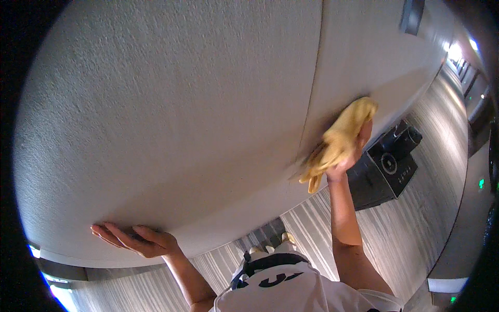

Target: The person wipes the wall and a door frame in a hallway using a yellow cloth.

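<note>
A folded yellow cloth (341, 142) lies against a large, light grey textured wall panel (187, 117). My right hand (353, 156) holds this cloth and presses it to the panel, just right of a thin vertical seam. Part of the cloth looks blurred, and it hides most of my fingers. At the lower left, my left hand (136, 240) rests against the same panel with its fingers apart, holding nothing.
A black box-shaped bin (374, 179) stands on the striped carpet (401, 218) beside the panel, near my right forearm. Below, my shoes are on the floor, partly over a darker patch. A small metallic plate (412, 16) is fixed high on the panel.
</note>
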`<state>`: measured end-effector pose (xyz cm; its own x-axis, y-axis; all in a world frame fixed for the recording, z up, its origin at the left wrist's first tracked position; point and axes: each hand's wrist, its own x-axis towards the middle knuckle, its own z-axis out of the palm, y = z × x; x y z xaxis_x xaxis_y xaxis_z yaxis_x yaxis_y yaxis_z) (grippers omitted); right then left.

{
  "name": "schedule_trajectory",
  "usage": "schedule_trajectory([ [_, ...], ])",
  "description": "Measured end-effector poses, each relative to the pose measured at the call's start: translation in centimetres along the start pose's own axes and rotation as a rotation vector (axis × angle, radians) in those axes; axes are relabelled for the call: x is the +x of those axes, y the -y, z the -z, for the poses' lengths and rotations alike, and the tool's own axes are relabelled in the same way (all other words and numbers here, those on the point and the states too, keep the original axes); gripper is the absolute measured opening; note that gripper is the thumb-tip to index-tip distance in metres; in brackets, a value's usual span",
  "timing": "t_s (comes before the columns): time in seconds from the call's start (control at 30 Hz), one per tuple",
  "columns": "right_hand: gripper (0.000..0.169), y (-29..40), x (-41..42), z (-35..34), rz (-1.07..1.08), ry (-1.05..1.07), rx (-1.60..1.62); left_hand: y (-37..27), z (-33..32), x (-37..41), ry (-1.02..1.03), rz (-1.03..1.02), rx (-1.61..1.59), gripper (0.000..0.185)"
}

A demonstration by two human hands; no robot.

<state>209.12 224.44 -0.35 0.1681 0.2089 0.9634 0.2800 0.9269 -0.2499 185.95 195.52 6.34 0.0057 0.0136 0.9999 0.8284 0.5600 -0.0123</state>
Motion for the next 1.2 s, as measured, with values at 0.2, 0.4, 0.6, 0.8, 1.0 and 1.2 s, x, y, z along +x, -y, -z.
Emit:
schedule_trajectory([
  [0.2, 0.04, 2.3, -2.7, -0.5, -0.286, -0.016, -0.321, -0.2, 0.1, 0.8, -0.01, -0.02, -0.012, 0.043],
  [0.4, 0.034, 15.3, 4.2, -4.2, -0.134, 0.048, 0.303, 1.1, 0.3, 0.0, 0.006, -0.031, -0.049, 0.043],
  [0.6, 0.029, 17.3, -5.5, -5.5, 0.235, 0.19, 0.18, 1.3, 0.4, 0.0, 0.051, -0.041, -0.094, 0.042],
  [0.8, 0.025, 13.9, -16.0, 0.7, 0.221, 0.775, 0.037, 3.6, 1.3, -0.6, 0.098, -0.096, -0.102, 0.041],
  [1.0, 0.032, 9.4, -4.2, 0.4, 0.117, 0.352, -0.048, 2.9, 1.4, -0.4, 0.126, -0.143, -0.107, 0.04],
  [1.2, 0.025, 6.1, 0.9, -1.6, -0.321, -0.03, -0.062, 3.2, 1.2, -0.1, 0.122, -0.172, -0.121, 0.039],
])
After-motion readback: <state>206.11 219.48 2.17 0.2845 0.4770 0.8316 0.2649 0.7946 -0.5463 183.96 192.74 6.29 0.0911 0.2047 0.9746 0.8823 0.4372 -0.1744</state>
